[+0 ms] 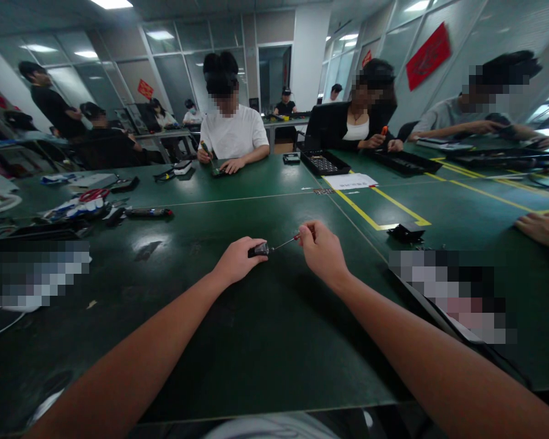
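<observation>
My left hand [238,258] is closed on a small black part [258,249] held just above the dark green table [256,341]. My right hand [321,249] is closed round a thin screwdriver [287,241] with a red handle. Its metal tip points left and meets the small black part. Both forearms reach in from the bottom edge.
A small black piece [407,231] lies right of my hands near yellow tape lines [370,221]. A black tray [324,163] and white paper [350,180] sit farther back. Tools and scissors [94,195] lie at left. Several people work across the table; another person's hand [545,228] rests at right.
</observation>
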Demonstrator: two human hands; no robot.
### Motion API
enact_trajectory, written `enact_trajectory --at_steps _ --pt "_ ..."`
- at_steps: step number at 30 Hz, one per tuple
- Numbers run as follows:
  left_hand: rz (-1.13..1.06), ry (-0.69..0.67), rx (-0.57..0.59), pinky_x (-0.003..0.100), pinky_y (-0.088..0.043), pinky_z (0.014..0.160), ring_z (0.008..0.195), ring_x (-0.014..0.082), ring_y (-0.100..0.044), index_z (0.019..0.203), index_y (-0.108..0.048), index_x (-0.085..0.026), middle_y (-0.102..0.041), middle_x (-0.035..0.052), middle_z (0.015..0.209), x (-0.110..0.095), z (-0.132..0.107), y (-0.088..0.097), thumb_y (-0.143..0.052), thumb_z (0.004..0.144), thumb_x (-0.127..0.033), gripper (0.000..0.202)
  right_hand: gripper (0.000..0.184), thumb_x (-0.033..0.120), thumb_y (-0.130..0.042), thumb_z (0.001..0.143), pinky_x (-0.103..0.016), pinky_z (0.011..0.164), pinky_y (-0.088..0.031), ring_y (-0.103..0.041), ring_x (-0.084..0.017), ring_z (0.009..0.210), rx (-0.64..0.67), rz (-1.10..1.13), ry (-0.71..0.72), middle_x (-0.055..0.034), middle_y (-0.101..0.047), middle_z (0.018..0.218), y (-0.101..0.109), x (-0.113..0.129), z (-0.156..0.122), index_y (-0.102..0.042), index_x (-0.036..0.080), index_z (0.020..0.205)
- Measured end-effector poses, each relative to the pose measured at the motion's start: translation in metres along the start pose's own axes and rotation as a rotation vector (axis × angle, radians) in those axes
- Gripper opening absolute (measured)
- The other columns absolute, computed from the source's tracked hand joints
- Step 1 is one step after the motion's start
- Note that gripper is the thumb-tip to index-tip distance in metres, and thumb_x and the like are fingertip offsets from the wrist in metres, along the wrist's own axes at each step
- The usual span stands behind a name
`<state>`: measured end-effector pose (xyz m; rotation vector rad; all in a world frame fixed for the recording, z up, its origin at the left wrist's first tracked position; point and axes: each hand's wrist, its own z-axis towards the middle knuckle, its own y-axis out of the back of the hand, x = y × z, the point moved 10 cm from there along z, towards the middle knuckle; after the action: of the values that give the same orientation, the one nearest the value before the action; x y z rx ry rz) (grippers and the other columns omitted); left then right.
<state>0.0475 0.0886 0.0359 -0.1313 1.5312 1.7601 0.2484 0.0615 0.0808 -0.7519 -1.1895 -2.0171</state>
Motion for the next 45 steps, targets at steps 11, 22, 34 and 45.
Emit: enact_trajectory --at_steps 11,22,34,45 --pt "-0.405 0.175 -0.208 0.038 -0.052 0.092 0.100 0.0215 -0.066 0.127 -0.059 -0.023 -0.068 0.0078 0.114 0.019 0.004 0.023 -0.065 0.089 -0.034 0.040 0.027 0.045 -0.041 0.100 -0.034 0.067 -0.043 -0.061 -0.019 0.068 -0.082 0.181 -0.015 -0.0015 -0.065 0.076 0.010 -0.002 -0.001 -0.056 0.024 0.098" --pt "-0.164 0.261 0.087 0.033 -0.049 0.074 0.083 0.0204 -0.064 0.097 -0.067 -0.018 -0.069 0.0062 0.094 -0.013 0.012 0.001 -0.068 0.082 -0.039 0.025 0.023 0.041 -0.044 0.098 -0.035 0.070 -0.046 -0.062 -0.019 0.071 -0.089 0.240 -0.014 -0.0023 -0.066 0.078 0.008 -0.001 -0.002 -0.057 0.022 0.099" --pt "0.281 0.142 0.290 0.038 -0.051 0.088 0.104 0.0282 -0.066 0.108 -0.074 -0.021 -0.072 0.0089 0.113 -0.021 0.033 -0.033 -0.058 0.088 -0.029 0.026 0.023 0.041 -0.042 0.099 -0.035 0.070 -0.045 -0.062 -0.019 0.071 -0.073 0.225 -0.019 -0.0021 -0.066 0.078 0.008 0.000 -0.003 -0.056 0.022 0.099" --pt "-0.613 0.642 0.090 0.018 -0.034 0.043 0.059 0.0103 -0.058 0.106 -0.071 -0.017 -0.070 0.0088 0.101 0.065 -0.028 0.045 -0.063 0.084 -0.022 0.024 0.022 0.040 -0.043 0.099 -0.035 0.071 -0.045 -0.061 -0.019 0.071 -0.034 0.252 -0.008 -0.0012 -0.064 0.077 0.002 -0.002 -0.003 -0.056 0.024 0.097"
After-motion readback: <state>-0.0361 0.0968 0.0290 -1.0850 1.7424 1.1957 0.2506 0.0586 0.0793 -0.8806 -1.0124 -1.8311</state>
